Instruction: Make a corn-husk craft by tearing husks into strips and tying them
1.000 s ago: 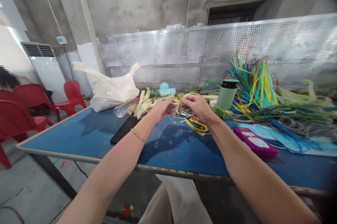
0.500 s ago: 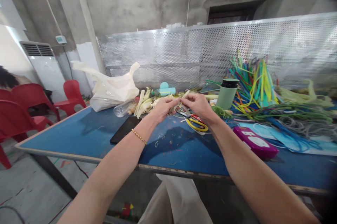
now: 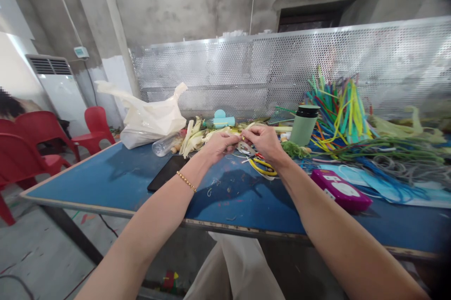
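left hand (image 3: 221,145) and right hand (image 3: 262,139): both apparently pinching one small pale piece (image 3: 243,137), mostly hidden, left of the green bottle (image 3: 303,129); likely best gripped lightly, fingertips close. pale husks (image 3: 194,138): farther left of bottle. purple case (image 3: 340,190): nearer than bottle. blue tabletop (image 3: 116,182): beneath.

husks (image 3: 192,139) lie left of scissors (image 3: 262,167), seemingly behind

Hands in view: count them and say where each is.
2. The left hand is right of the black slab; the right hand is left of the green tumbler, fingertips close to the left's. Hands of the person at far left are hidden.
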`<state>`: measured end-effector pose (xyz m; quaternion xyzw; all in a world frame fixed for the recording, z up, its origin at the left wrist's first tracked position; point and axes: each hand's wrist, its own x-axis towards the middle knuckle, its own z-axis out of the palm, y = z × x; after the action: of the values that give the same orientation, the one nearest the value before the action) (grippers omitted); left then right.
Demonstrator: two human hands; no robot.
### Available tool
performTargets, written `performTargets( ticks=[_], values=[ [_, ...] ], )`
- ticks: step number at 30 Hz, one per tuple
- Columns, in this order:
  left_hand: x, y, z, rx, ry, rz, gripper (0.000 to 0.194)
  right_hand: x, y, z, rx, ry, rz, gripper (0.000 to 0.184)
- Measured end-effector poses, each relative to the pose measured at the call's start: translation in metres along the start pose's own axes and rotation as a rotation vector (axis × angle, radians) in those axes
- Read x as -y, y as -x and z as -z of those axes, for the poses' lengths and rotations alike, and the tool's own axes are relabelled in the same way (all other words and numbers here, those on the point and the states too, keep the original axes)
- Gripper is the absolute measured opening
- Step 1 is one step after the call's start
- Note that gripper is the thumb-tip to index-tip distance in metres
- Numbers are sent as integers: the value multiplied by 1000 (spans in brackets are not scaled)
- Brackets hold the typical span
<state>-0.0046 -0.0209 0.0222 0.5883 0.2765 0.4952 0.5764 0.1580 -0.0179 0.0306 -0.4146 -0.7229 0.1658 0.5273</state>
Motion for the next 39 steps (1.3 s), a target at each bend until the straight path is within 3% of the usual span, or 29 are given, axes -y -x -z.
performTargets(
  ticks=[12,16,18,21,24,26,30,39],
  values=[
    [-1,2,0,80,97,4,27,-2,-2,2,41,-21,1,45],
    [-3,0,2,96,118,25,14,-1,-3,7,5,40,-16,46],
    [-3,-2,3,43,145,35,10,-1,-4,9,-81,157,-2,38],
    [-2,-6,6,-71,233,36,7,2,-4,10,-157,289,177,16],
    [0,-7,7,-123,321,32,6,6,-1,6,-27,252,374,23],
    [0,-6,6,-124,336,49,5,8,0,3,-3,225,413,17],
    [-1,-4,3,-64,331,89,3,7,0,3,-101,137,303,11],
    [3,-5,6,5,238,46,15,8,-1,5,-73,-2,127,17]
  ],
)
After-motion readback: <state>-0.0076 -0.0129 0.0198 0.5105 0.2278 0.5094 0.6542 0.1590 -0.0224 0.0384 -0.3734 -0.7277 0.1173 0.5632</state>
